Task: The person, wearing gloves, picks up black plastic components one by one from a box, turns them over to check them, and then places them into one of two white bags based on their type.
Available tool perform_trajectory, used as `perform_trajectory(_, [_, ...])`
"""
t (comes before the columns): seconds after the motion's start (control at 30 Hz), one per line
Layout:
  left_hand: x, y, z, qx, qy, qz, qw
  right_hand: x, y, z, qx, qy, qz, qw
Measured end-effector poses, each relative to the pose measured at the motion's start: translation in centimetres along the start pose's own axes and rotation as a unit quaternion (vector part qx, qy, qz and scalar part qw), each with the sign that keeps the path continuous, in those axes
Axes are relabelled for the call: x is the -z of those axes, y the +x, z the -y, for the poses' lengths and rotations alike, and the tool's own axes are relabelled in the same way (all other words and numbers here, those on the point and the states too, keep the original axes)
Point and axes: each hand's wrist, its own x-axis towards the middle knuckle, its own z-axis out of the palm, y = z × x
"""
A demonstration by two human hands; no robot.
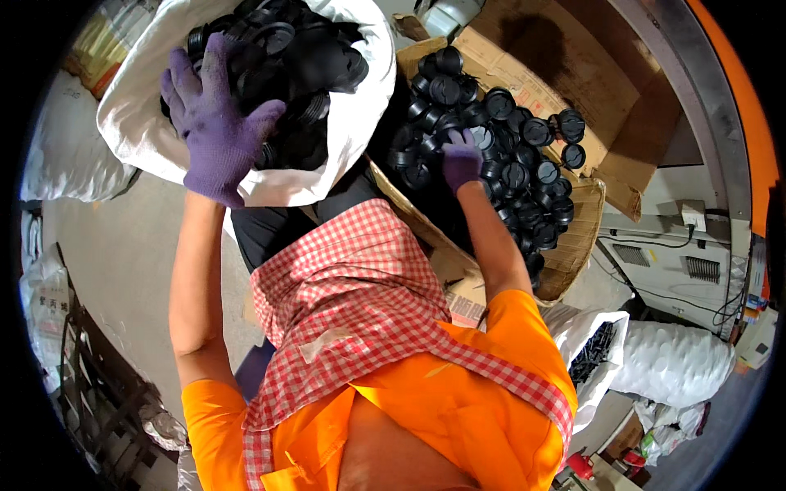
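Note:
My left hand [214, 123], in a purple knit glove, is open with its fingers spread. It rests at the left side of a white woven sack [360, 123] filled with round black plastic caps [307, 53], against or just over them. In a purple glove too, my right hand [463, 161] reaches into a cardboard box [573, 254] heaped with similar round black plastic caps [516, 176]. Its visible fingers are apart and stretched over the caps, and no cap shows clearly held; part of the fingers is hidden among the pile.
Open box flaps [544, 61] rise at the far side. A small white sack [610, 327] of thin black parts and a full white bag [675, 360] stand at the right. White sacks [70, 147] line the left. A metal rack [86, 401] sits at lower left.

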Motion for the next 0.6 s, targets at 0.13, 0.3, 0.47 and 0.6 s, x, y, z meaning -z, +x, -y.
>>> perform_trajectory(0.13, [-0.8, -3.5, -3.5, 0.270, -0.558, 0.231, 0.750, -1.3, -1.0, -2.2, -0.028, 0.102, 0.095, 0.990])
perform_trajectory(0.3, [-4.3, -10.7, -10.3, 0.497, -0.614, 0.378, 0.483, 13.0, -0.4, 7.3, -0.004, 0.315, -0.014, 0.949])
perform_trajectory(0.47, [-7.9, -13.5, -9.4, 0.531, -0.676, 0.316, 0.402, 16.0, -3.4, 10.1, -0.036, 0.500, -0.016, 0.865])
perform_trajectory(0.6, [-6.4, -13.3, -7.6, 0.452, -0.612, 0.453, 0.465, 16.0, -4.2, 7.7, -0.179, 0.581, 0.072, 0.791])
